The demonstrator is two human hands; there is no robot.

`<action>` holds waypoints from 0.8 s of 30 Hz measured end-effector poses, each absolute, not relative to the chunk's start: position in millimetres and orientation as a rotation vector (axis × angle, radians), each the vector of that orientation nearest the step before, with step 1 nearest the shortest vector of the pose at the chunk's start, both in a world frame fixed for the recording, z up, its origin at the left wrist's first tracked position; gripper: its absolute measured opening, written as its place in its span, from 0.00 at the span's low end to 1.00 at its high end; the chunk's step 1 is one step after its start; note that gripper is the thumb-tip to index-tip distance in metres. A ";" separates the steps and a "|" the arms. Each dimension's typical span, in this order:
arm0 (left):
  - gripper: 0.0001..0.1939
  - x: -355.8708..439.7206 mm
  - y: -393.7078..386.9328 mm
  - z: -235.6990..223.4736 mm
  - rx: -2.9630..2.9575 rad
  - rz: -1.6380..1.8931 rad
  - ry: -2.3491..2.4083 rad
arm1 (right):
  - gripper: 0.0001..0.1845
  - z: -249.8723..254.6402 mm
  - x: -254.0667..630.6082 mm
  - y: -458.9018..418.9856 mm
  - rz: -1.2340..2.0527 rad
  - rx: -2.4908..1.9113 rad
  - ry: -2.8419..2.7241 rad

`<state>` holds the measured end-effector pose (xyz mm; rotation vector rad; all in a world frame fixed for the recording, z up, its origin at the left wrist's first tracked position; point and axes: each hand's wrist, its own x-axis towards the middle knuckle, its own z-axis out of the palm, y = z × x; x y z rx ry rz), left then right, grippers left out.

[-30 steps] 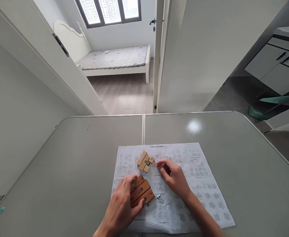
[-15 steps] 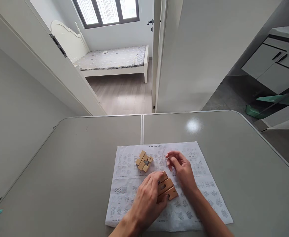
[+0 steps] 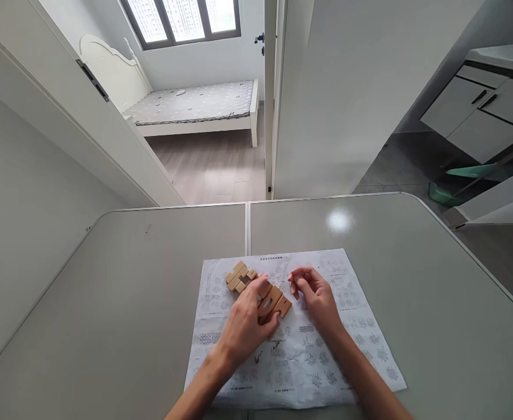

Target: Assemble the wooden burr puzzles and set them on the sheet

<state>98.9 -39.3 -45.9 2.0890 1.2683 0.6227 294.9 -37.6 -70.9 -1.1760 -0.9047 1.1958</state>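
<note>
My left hand [image 3: 246, 318] is closed around several reddish-brown wooden puzzle blocks [image 3: 274, 302] lying side by side, thumb at the near edge and fingers over the far edge. Dark notches show in their tops; part of the group is hidden under the hand. Just beyond, a cluster of paler wooden puzzle blocks [image 3: 237, 274] sits close against or touching them; I cannot tell which. To the right, my right hand [image 3: 315, 294] is held over the sheet with its fingers curled and thumb and fingertips together. Anything between those fingertips is too small to make out.
A creased white paper sheet [image 3: 291, 385] printed with small diagrams lies under the blocks. It rests on a grey folding table [image 3: 151, 291] with a seam down the middle. Past the far edge are an open doorway, a bed [image 3: 195, 105] and white cabinets [image 3: 479, 111].
My left hand has pushed the reddish-brown blocks up and to the left, next to the paler cluster, which sits farther left. My right hand has barely moved. The camera view has shifted slightly.
</note>
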 end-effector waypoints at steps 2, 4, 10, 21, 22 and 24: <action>0.41 90.0 -34.5 -43.6 2.074 0.594 1.264 | 0.10 -68.8 293.1 -40.3 1.167 -1.225 -1.059; 0.40 81.0 -31.3 -42.0 2.076 0.565 1.244 | 0.10 -64.9 290.8 -43.1 1.120 -1.254 -1.253; 0.27 54.0 -33.0 -47.6 2.169 0.620 1.200 | 0.05 -54.2 282.2 -47.1 0.902 -1.108 -1.788; 0.12 52.1 -41.6 -48.6 2.256 0.791 1.314 | 0.14 -66.4 280.5 -48.6 0.687 -1.231 -1.909; 0.12 53.4 -41.5 -46.8 2.246 0.783 1.327 | 0.14 -67.4 280.2 -48.8 0.676 -1.250 -1.909; 0.13 55.3 -41.6 -43.7 2.221 0.748 1.364 | 0.14 -68.8 279.8 -49.2 0.650 -1.280 -1.910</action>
